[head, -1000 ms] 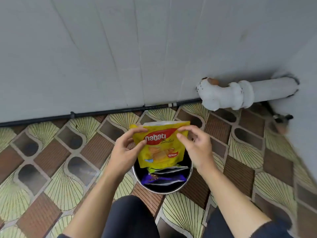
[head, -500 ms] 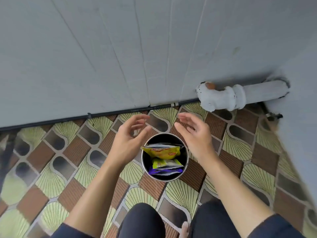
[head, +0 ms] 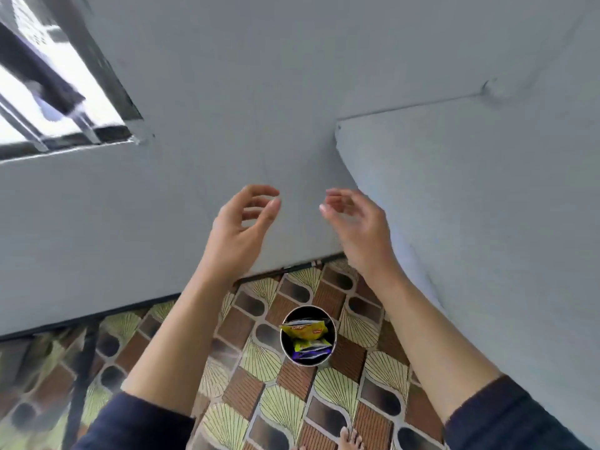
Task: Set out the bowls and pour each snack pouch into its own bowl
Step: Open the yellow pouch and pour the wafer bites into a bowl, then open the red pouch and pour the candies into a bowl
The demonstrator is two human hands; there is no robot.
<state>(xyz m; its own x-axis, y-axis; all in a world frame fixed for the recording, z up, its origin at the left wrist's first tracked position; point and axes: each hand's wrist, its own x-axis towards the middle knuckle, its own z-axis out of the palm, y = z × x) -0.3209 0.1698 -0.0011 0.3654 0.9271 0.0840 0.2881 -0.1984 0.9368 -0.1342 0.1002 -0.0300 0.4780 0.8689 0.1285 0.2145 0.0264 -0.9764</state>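
A steel bowl (head: 330, 323) stands on the patterned floor tiles, far below my hands. Inside it lie a yellow snack pouch (head: 303, 330) on top, a yellow-green pouch (head: 308, 344) under it and a purple pouch (head: 310, 354) at the near side. My left hand (head: 242, 233) is raised in front of the grey wall, fingers loosely curled, holding nothing. My right hand (head: 355, 227) is raised beside it, also empty with relaxed fingers. Both hands are well above the bowl and apart from it.
The grey wall (head: 227, 92) fills the upper view, with a window opening (head: 48, 86) at the upper left. A second wall face (head: 487, 222) juts in at the right. A dark cable (head: 81, 384) crosses the floor at the left. A bare foot (head: 350, 440) shows at the bottom edge.
The yellow pouch was let go into the bowl. Both hands rose away from it, and the view lifted far higher, so the bowl now looks small and the window came into sight.
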